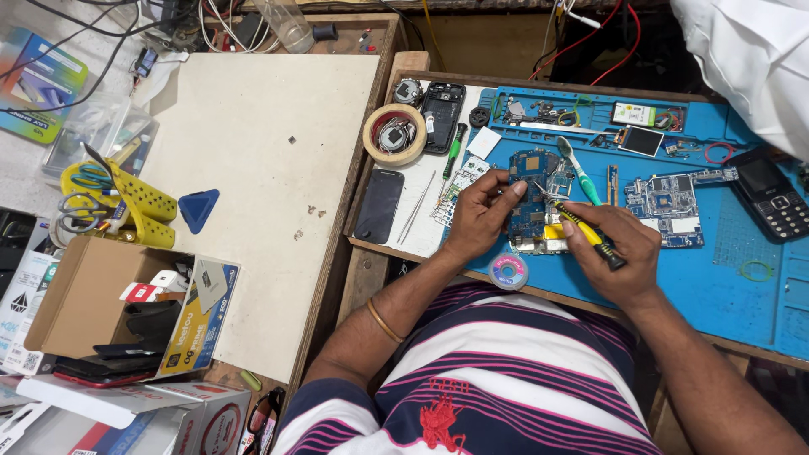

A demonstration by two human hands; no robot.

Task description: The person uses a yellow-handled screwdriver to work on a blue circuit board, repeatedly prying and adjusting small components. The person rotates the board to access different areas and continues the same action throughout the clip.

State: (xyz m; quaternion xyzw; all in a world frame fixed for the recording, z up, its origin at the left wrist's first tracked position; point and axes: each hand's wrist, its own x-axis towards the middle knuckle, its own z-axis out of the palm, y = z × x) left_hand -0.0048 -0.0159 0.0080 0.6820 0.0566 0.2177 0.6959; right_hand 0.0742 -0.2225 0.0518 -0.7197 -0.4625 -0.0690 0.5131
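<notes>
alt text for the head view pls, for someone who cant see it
Seen from above, a person's left hand steadies a blue circuit board on a blue work mat while the right hand holds a yellow-handled tool to it. Phone parts lie around.

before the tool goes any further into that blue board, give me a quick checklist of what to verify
1. Board held steady: ok. The left hand grips the blue circuit board at its left edge on the blue work mat.
2. Tool gripped: ok. The right hand holds the yellow-and-black tool, tip pointing at the board.
3. Tip exactly on the intended part: cannot tell, too small to see.
4. Solder within reach: ok. A small solder spool lies just below the board.
5. Space beside the board: not ok. The teal toothbrush and a second circuit board lie close on the right.
</notes>
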